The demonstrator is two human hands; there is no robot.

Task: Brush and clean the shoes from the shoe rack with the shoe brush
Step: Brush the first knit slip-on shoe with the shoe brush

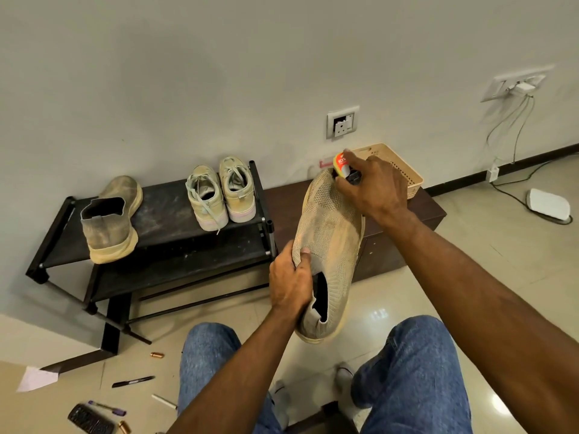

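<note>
My left hand [291,277] grips a beige knit slip-on shoe [329,242] by its collar, holding it in the air with the toe pointing away from me. My right hand [376,186] grips a small shoe brush with a yellow-and-red head [341,162] and presses it against the toe of that shoe. A black two-tier shoe rack [163,245] stands at the left. On its top shelf are the matching beige slip-on [109,220] and a pair of pale lace-up sneakers [219,189].
A beige plastic basket [398,170] sits on a low dark brown bench [407,220] behind my right hand. Wall sockets and trailing cables are at the right, with a white device [548,205] on the floor. Pens, a remote and batteries lie on the floor at bottom left.
</note>
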